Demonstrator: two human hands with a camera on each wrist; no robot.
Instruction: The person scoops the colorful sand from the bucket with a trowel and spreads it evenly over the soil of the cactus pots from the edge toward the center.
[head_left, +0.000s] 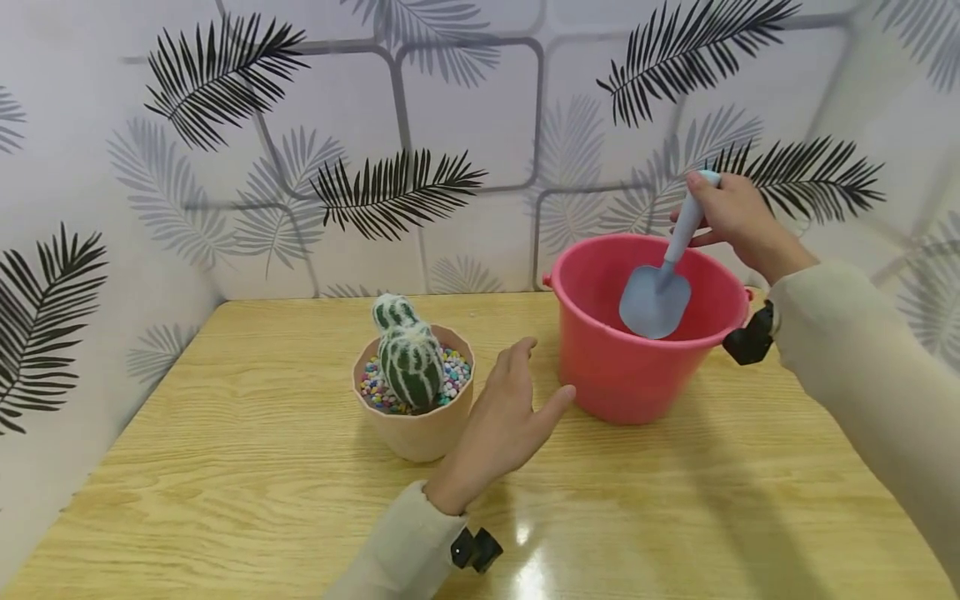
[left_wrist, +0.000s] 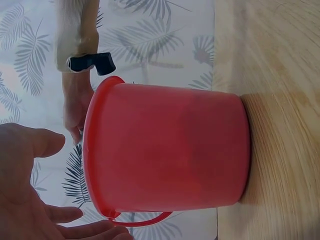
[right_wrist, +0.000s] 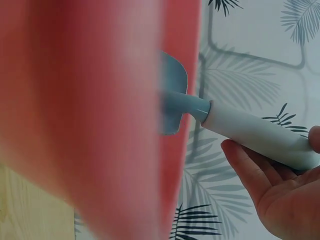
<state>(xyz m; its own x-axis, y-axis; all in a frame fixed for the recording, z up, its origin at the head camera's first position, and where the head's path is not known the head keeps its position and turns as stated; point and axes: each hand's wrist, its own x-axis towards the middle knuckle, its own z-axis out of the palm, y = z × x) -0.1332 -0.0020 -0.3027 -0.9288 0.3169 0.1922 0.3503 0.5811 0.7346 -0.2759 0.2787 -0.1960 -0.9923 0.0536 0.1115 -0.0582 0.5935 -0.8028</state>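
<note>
My right hand (head_left: 731,212) grips the pale handle of a small blue-grey garden trowel (head_left: 656,302), thumb near the handle's top end. The trowel's blade hangs downward within the mouth of a red bucket (head_left: 630,375) on the table. In the right wrist view the bucket's wall hides part of the trowel blade (right_wrist: 175,95). My left hand (head_left: 504,421) holds nothing; its fingers are extended and spread, between the bucket and a potted cactus (head_left: 411,362). From the left wrist, the left hand (left_wrist: 30,185) appears beside the bucket's rim, fingertips overlapping its handle there.
The cactus grows from multicoloured pebbles (head_left: 456,371) in a cream pot (head_left: 420,437) on the light wood table (head_left: 225,467). Behind the table's back edge rises a wall (head_left: 480,108) with leaf-patterned covering. Black wrist cameras (head_left: 476,550) are strapped over both sleeves.
</note>
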